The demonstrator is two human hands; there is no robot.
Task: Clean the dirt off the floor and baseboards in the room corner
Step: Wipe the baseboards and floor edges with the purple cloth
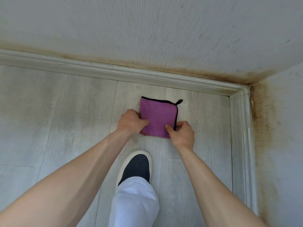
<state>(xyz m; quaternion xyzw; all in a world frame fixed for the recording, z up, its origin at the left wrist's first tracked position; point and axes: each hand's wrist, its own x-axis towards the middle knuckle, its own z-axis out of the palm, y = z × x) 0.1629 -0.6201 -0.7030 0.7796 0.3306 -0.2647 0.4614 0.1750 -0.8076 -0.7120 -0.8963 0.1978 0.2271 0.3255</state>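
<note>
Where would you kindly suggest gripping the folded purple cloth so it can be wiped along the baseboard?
Probably by its near edge, from the person's side. The purple cloth lies flat and folded square on the floor, its black loop toward the baseboard. The left hand and right hand already pinch the two near corners, leaving the far part free to wipe.

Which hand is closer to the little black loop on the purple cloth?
Right. The right hand grips the cloth's edge below the loop; the left hand grips the opposite edge.
</note>
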